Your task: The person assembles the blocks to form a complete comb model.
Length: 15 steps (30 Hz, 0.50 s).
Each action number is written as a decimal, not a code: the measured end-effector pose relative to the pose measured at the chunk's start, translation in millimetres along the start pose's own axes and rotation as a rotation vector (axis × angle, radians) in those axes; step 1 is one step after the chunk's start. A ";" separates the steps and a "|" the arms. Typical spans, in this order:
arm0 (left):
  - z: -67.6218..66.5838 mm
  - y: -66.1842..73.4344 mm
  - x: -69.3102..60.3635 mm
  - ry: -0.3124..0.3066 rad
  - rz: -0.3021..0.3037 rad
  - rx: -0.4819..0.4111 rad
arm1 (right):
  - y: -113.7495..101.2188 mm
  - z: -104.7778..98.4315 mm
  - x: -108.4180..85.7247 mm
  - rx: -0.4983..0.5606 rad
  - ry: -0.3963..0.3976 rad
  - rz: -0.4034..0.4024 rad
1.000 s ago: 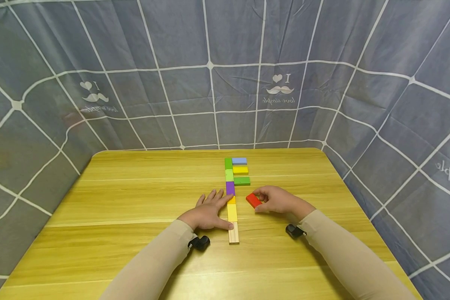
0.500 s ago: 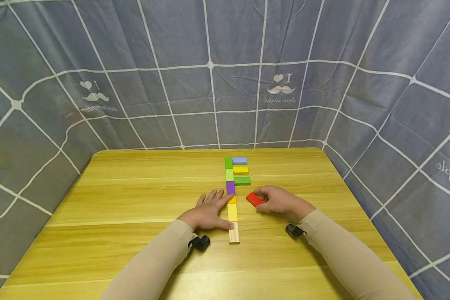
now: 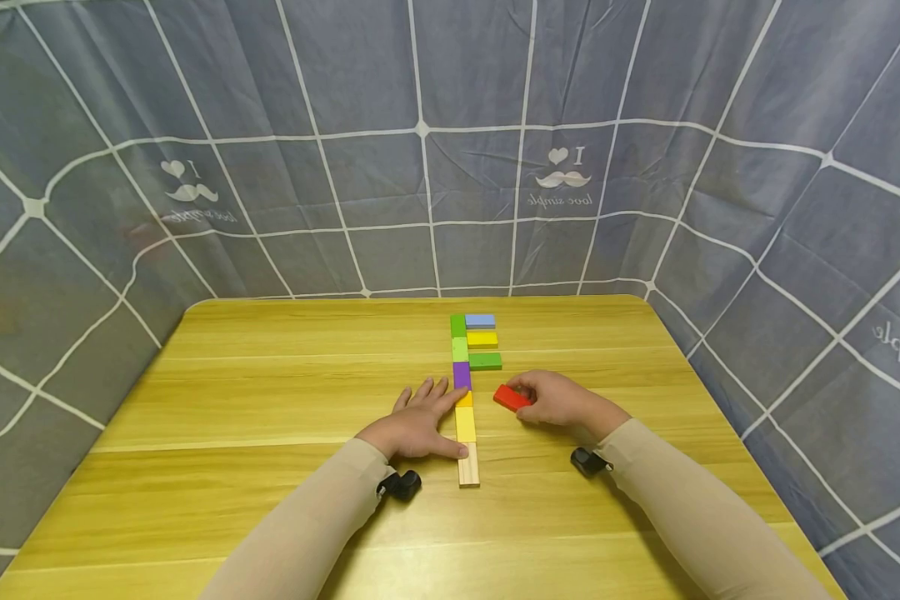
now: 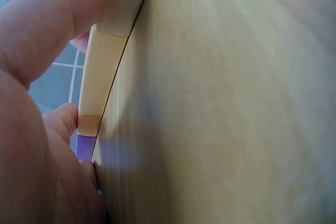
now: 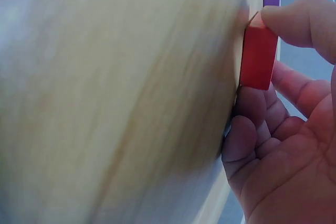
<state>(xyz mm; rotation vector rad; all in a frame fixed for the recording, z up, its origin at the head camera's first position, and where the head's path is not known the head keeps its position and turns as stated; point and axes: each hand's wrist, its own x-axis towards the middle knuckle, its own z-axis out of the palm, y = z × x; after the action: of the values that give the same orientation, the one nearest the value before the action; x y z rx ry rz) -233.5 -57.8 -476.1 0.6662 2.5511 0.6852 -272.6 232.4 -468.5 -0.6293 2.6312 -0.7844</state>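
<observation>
A red block (image 3: 511, 398) is pinched between the thumb and fingers of my right hand (image 3: 558, 398), low over the table and to the right of a column of blocks. In the right wrist view the red block (image 5: 259, 53) shows its end, with the thumb on one edge. My left hand (image 3: 416, 423) lies spread beside the column. Its index fingertip touches the orange block (image 3: 464, 400), and its thumb rests on the plain wood block (image 3: 468, 468). Between those two sits a pale yellow block (image 3: 466, 425). Beyond the index finger is a purple block (image 3: 461, 374).
Light green (image 3: 460, 349) and green (image 3: 458, 325) blocks finish the column's far end. Off its right side lie a blue block (image 3: 480, 321), a yellow block (image 3: 482, 339) and a green block (image 3: 485, 361). A grey curtain (image 3: 345, 183) surrounds the wooden table (image 3: 270, 400).
The red block has turned slightly in my right hand, so it points more sideways toward the column, and shifted a little right. My left hand has stayed in place.
</observation>
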 end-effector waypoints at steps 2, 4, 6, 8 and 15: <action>0.4 -0.4 0.3 0.002 0.003 -0.001 | 0.5 0.4 0.3 0.003 0.003 0.002; 0.7 -0.6 0.6 -0.001 0.004 -0.002 | 0.9 0.4 0.6 0.009 0.005 0.004; 0.6 -0.7 0.5 0.001 0.004 -0.002 | 0.4 0.2 0.8 0.018 0.007 0.009; 0.1 -0.1 0.0 -0.001 0.001 0.001 | -0.7 -0.4 0.9 0.015 0.014 0.008; 0.7 -1.1 1.2 0.001 -0.006 0.006 | -5.9 -3.6 5.8 -0.025 0.039 -0.022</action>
<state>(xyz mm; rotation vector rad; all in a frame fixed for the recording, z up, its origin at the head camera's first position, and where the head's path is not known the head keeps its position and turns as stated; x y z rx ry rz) -234.5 -57.8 -477.6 0.6600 2.5562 0.6761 -277.2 226.6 -463.2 -0.6569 2.6782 -0.7787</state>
